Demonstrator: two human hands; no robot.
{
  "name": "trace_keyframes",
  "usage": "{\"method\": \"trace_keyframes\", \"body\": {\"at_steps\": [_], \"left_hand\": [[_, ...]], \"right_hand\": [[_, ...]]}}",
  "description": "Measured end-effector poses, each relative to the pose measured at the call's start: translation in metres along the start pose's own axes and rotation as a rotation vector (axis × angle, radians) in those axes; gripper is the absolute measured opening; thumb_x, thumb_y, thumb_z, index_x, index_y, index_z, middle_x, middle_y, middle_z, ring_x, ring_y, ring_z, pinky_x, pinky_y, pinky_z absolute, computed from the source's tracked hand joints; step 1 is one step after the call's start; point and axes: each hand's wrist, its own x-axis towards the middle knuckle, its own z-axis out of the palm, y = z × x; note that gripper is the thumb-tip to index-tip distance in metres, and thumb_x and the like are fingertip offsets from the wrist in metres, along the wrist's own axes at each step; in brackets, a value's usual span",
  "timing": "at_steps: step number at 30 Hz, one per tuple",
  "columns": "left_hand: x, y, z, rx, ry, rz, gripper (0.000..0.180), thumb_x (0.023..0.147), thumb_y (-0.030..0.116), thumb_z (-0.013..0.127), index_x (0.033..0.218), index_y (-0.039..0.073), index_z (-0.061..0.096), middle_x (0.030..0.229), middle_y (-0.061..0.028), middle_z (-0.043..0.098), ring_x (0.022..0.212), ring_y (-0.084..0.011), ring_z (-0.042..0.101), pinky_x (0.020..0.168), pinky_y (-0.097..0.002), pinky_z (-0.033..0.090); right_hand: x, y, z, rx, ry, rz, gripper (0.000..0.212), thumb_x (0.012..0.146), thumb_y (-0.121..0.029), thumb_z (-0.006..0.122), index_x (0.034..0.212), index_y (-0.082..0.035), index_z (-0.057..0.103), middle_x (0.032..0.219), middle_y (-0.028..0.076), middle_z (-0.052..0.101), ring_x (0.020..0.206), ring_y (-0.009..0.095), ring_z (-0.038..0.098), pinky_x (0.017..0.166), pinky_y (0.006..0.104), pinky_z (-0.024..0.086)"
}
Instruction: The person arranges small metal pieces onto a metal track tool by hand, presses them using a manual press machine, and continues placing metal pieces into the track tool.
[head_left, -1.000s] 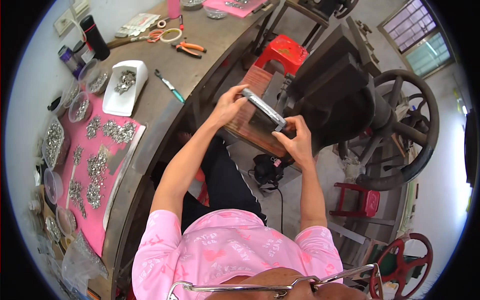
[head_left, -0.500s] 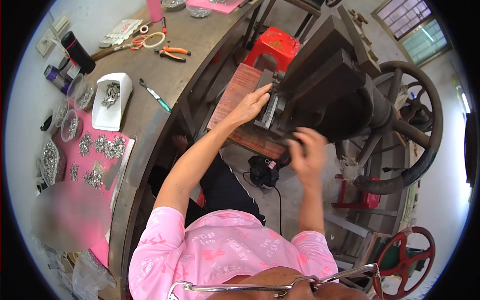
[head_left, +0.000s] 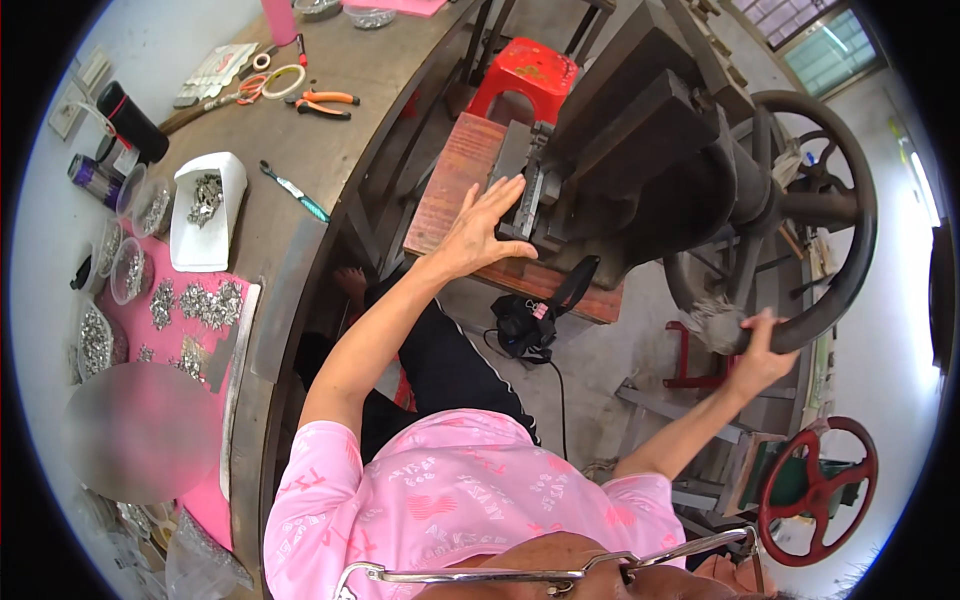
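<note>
Two bare hands are apart: the left hand is flat and spread, its fingertips at the side of one narrow grey metal bar on the press, though whether they touch it cannot be told; the right hand has its fingers curled round the lower rim of the black handwheel, just beside one wad of grey cloth tied there. One reddish wooden board, streaked and worn, lies beside the bar, and one four-legged red plastic stool stands beyond it. One smaller red handwheel is at lower right. Along the wall-side edge of the bench, at least four clear plastic tubs are grouped, several holding small shiny metal pieces; one white scoop-shaped tray, smooth and open-fronted, holds one more heap. At least three loose heaps of metal pieces lie on one pink mat, partly hidden by a blurred patch. Nearer the bench's press-side edge are one toothbrush with a green-ended handle and one pair of orange-handled pliers; beside the pliers are two tape rolls, one large, one small, and one pair of orange-handled scissors.
</note>
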Motion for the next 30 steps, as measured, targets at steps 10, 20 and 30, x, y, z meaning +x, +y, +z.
{"method": "trace_keyframes", "body": {"at_steps": [10,20,30], "left_hand": [[0.033,-0.002,0.007,0.118,-0.067,-0.013,0.110,0.071,0.057,0.081,0.154,0.001,0.036,0.161,-0.0146,0.036,0.153,-0.0328,0.023,0.123,-0.0567,0.009],[0.037,-0.006,0.004,0.091,-0.097,-0.040,0.110,0.072,0.058,0.081,0.153,-0.002,0.037,0.159,-0.0190,0.037,0.152,-0.0340,0.025,0.123,-0.0570,0.009],[0.038,-0.005,0.008,0.083,-0.094,-0.020,0.111,0.072,0.059,0.080,0.154,-0.001,0.035,0.159,-0.0186,0.037,0.152,-0.0356,0.026,0.123,-0.0570,0.009]], "right_hand": [[0.176,-0.072,-0.012,0.029,-0.486,0.161,0.024,0.097,-0.022,0.066,0.098,-0.001,0.056,0.071,0.004,0.054,0.058,0.012,0.052,0.057,0.0263,0.045],[0.022,-0.017,0.008,0.141,0.089,-0.111,0.021,0.095,-0.006,0.063,0.111,0.005,0.054,0.077,0.010,0.059,0.058,0.015,0.056,0.060,0.0285,0.050],[0.172,-0.077,-0.014,-0.248,-0.494,0.082,0.030,0.093,-0.024,0.072,0.100,-0.001,0.054,0.069,0.003,0.053,0.057,0.011,0.051,0.055,0.0283,0.048]]}}
